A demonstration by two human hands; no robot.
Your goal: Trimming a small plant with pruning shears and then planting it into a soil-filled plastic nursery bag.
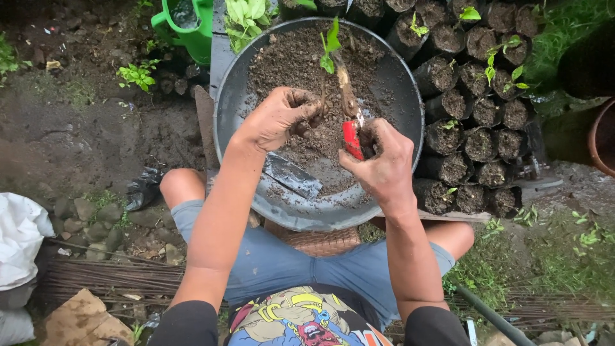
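Note:
A small seedling [338, 70] with green leaves and a pale woody stem rises over a round grey basin [400, 109] of dark soil. My left hand [278, 118], caked in dirt, grips the roots or lower stem of the seedling. My right hand [381, 160] is closed on a red-handled knife [352, 138], its short blade touching the stem just above my fingers. A flat grey trowel blade [291, 176] lies in the basin below my left hand.
Several black soil-filled nursery bags [477, 109], some with sprouts, stand packed at the right. A green watering can [186, 25] sits at the top left. White sacks [19, 237] lie at the left edge; bare wet ground [77, 134] surrounds them.

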